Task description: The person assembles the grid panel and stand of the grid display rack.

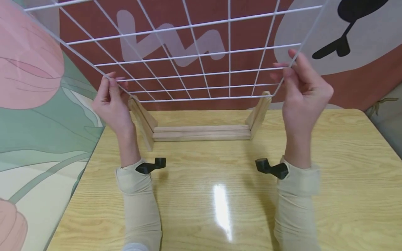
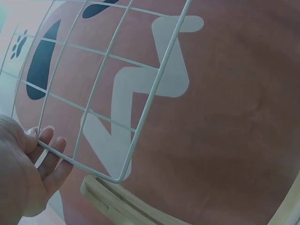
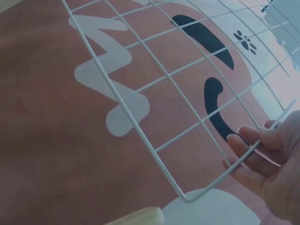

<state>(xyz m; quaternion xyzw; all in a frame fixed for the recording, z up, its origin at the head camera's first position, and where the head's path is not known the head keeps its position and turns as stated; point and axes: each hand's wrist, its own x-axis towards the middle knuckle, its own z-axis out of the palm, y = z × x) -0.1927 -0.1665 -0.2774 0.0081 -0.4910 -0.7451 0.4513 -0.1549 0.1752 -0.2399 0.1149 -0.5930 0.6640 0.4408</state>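
Observation:
A white wire grid panel (image 1: pixel 190 26) is held up, tilted, above a wooden stand (image 1: pixel 201 135). My left hand (image 1: pixel 110 101) pinches the panel's left side wire between thumb and fingers. On the opposite side, my right hand (image 1: pixel 303 94) grips the right side wire. The panel's lower edge is level with the tops of the stand's left upright (image 1: pixel 142 120) and right upright (image 1: pixel 260 111); whether it touches them I cannot tell. In the left wrist view, a groove shows in the wooden upright (image 2: pixel 108 199) just below the grid's corner. The panel's top runs out of the head view.
The stand is on a light wood-grain table (image 1: pixel 201 167), near its back edge. A wall covering with printed shapes (image 1: pixel 91 21) rises right behind it and along the left side. Black wrist mounts (image 1: pixel 150 166) stick out inward from both sleeves.

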